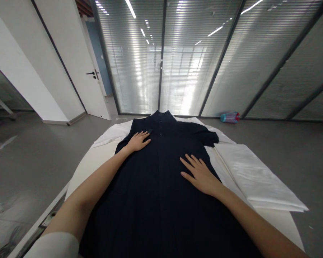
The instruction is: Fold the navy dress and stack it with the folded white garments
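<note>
A dark navy short-sleeved shirt (158,172) lies spread out, front up, with its collar at the far end and small buttons down the upper middle. My left hand (139,141) rests on the upper left chest of the shirt, fingers stretched out. Lower down on the right side, my right hand (197,173) is over the cloth with its fingers spread. Neither hand grips anything. The shirt's right sleeve (208,136) reaches out to the side; its left sleeve is mostly out of sight near my left hand.
Under the shirt is a rounded cream table (88,163) with white cloth (115,132) on it. Folded white fabric (258,179) hangs slightly past the table's right edge. Beyond stand glass partitions with blinds, a white door (78,61), and a blue-and-red bundle (229,117) on the floor.
</note>
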A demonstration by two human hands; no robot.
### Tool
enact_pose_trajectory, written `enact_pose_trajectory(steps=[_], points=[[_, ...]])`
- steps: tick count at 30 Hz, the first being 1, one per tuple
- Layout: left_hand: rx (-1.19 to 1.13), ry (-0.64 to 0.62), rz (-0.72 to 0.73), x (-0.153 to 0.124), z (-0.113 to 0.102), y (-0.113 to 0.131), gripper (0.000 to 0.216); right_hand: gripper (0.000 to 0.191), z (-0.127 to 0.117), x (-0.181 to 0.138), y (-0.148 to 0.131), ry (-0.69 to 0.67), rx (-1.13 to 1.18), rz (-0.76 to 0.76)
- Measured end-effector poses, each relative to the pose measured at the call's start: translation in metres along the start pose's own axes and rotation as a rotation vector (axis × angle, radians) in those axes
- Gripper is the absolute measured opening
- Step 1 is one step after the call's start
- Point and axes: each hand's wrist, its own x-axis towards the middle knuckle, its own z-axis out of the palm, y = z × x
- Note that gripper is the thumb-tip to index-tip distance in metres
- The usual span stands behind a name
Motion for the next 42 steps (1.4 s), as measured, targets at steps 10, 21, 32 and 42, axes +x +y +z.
enact_pose_trajectory(steps=[10, 21, 32, 42], points=[[-0.018, 0.149, -0.02, 0.001, 0.005, -0.004, 0.05, 0.07, -0.005, -0.002, -0.003, -0.015, 0.019, 0.009], [-0.005, 0.045, -0.08, 0.004, 0.015, -0.013, 0.048, 0.07, -0.012, -0.004, -0.008, -0.039, 0.033, 0.015], [0.112, -0.005, -0.056, 0.003, 0.008, -0.007, 0.051, 0.067, -0.007, -0.002, -0.006, -0.015, 0.027, 0.017], [0.123, -0.023, -0.078, 0.001, 0.002, -0.001, 0.05, 0.068, -0.003, 0.0, -0.003, -0.004, 0.009, 0.018]])
